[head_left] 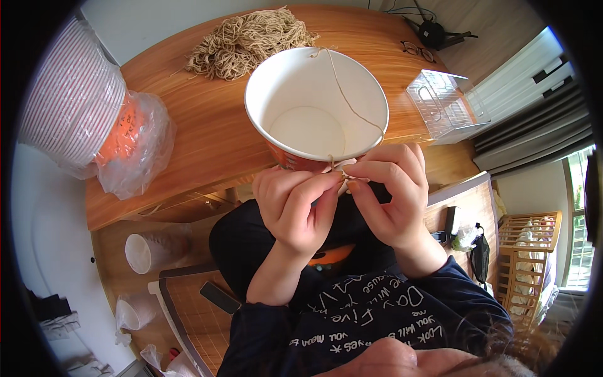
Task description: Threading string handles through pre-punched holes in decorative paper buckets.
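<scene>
Holding a paper bowl (316,107) at the near edge of a wooden table (207,144), tipped so the white inside faces up and the orange outside shows just under the near rim. Running across the bowl's mouth, a thin length of twine (349,103), stretching from the far rim down to the near rim, its long line heading straight toward the hands. Pinching the near end of that twine, both hands meeting right at the near rim: left hand (294,207) closing thumb and forefinger on the strand, right hand (391,191) pinching the same strand just beside it, fingertips nearly touching. Sitting equally near the rim, neither hand leading; the bowl lying just beyond and above both grips. Resting at the table's far edge, a loose heap of the same twine (248,41). Standing off to the left, a tall stack of bowls (75,103) partly in a plastic bag. Lying to the right, a clear plastic box (445,103).
</scene>
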The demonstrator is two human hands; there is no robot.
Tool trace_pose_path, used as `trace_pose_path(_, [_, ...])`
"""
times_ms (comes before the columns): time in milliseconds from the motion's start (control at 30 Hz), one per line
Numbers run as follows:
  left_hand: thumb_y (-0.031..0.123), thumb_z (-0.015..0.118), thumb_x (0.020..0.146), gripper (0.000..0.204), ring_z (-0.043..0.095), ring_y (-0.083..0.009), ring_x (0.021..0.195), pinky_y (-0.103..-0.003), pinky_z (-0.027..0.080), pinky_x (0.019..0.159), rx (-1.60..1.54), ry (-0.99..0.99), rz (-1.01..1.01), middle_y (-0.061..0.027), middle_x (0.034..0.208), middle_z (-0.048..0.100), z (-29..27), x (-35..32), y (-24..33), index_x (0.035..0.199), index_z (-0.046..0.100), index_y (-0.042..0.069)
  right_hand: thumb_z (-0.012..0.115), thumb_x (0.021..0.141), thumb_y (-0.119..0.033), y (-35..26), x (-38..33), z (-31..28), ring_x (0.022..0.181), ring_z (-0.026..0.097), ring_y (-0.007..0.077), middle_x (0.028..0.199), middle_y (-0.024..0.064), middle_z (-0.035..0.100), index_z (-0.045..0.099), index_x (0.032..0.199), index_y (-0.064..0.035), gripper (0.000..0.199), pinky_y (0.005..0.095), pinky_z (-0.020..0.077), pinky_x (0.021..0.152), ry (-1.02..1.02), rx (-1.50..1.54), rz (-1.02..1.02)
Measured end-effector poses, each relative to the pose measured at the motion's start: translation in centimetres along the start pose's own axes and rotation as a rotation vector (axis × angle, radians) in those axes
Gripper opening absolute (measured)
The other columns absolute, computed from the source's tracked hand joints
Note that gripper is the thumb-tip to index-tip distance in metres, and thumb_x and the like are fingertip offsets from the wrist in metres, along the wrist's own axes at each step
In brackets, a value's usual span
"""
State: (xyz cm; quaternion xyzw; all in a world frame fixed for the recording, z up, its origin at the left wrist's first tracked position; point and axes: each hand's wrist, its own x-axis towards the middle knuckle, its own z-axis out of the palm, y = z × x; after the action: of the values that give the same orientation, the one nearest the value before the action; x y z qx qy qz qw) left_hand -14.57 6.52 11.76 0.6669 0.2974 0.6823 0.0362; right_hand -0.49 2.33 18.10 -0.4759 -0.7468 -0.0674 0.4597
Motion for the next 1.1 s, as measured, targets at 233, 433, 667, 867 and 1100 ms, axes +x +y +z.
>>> trace_pose_path(233, [0.011,0.083,0.073,0.022,0.056,-0.0172,0.074,-0.034,0.042,0.073,0.012,-0.002,0.03,0.0045,0.084,0.06,-0.1,-0.1,-0.2,0.092,0.073,0.015,0.077,0.069,-0.002,0.0,-0.2,0.4,0.079,0.056,0.0192,0.09,0.0013,0.065,0.071,0.091,-0.0125,0.025,0.03,0.0412,0.07,0.026,-0.053,0.005])
trace_pose_path(433, [0.013,0.081,0.078,0.02,0.056,-0.0165,0.079,-0.034,0.042,0.073,-0.07,-0.003,-0.041,0.004,0.088,0.062,-0.3,0.2,0.2,0.096,0.073,0.015,0.075,0.069,0.001,0.2,-0.3,0.5,0.079,0.057,0.0215,0.088,0.0031,0.065,0.07,0.089,-0.0098,0.023,0.0314,0.0428,0.072,0.022,0.045,0.06])
trace_pose_path(667, [0.016,0.08,0.081,0.018,0.053,-0.0207,0.08,-0.034,0.044,0.071,-0.029,-0.024,0.075,-0.004,0.092,0.055,-1.3,0.0,0.3,0.094,0.069,0.01,0.075,0.068,0.002,0.1,-0.3,0.6,0.079,0.057,0.0216,0.087,0.0033,0.065,0.07,0.089,-0.0092,0.024,0.0317,0.0431,0.071,0.02,0.064,0.071])
trace_pose_path(867, [0.013,0.084,0.075,0.02,0.052,-0.0189,0.078,-0.032,0.042,0.068,0.007,-0.027,0.033,-0.0014,0.089,0.055,-1.5,0.2,0.6,0.091,0.071,0.011,0.076,0.067,0.001,0.0,-0.4,0.6,0.079,0.057,0.021,0.088,0.0031,0.066,0.071,0.089,-0.0101,0.025,0.0314,0.0427,0.07,0.031,0.046,0.054])
trace_pose_path(1100, [0.008,0.084,0.072,0.022,0.052,-0.0183,0.075,-0.032,0.042,0.066,0.052,-0.007,0.043,-0.0007,0.088,0.055,-1.2,0.0,0.6,0.09,0.072,0.011,0.076,0.067,0.001,0.1,-0.5,0.6,0.079,0.057,0.0203,0.088,0.0025,0.066,0.072,0.09,-0.0103,0.026,0.031,0.0424,0.07,0.039,0.044,0.046])
